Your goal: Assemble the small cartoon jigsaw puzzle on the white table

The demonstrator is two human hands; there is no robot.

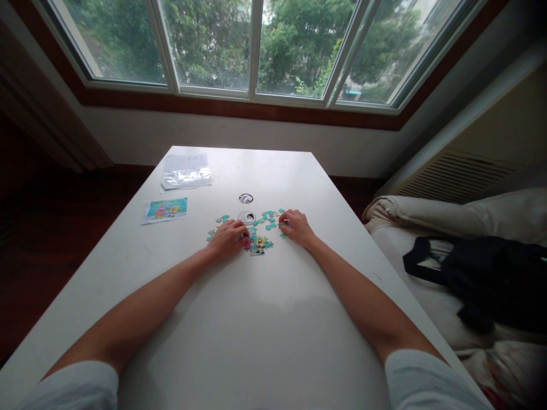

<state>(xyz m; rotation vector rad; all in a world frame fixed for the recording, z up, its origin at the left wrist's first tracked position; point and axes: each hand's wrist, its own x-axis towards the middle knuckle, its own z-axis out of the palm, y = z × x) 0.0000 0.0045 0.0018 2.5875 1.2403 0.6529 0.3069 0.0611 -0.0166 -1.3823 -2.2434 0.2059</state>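
Observation:
A partly joined jigsaw puzzle (258,245) with a yellow cartoon figure lies on the white table. My left hand (229,236) is on its left side, fingers curled, their tips pressing the joined pieces. Loose turquoise jigsaw pieces (270,216) are spread between my hands, and a few more pieces (223,218) lie beyond my left hand. My right hand (296,226) is to the right of them, its thumb and fingers closed in a pinch on a small jigsaw piece, mostly hidden by the fingers. A round clear disc (247,217) touches the pieces' far side.
A picture card (164,210) with the cartoon scene lies at the left on the white table (256,330). Behind it is a clear plastic bag (187,171). A second round disc (245,198) lies farther back. At the right stands a sofa (397,228) with dark clothing (491,279).

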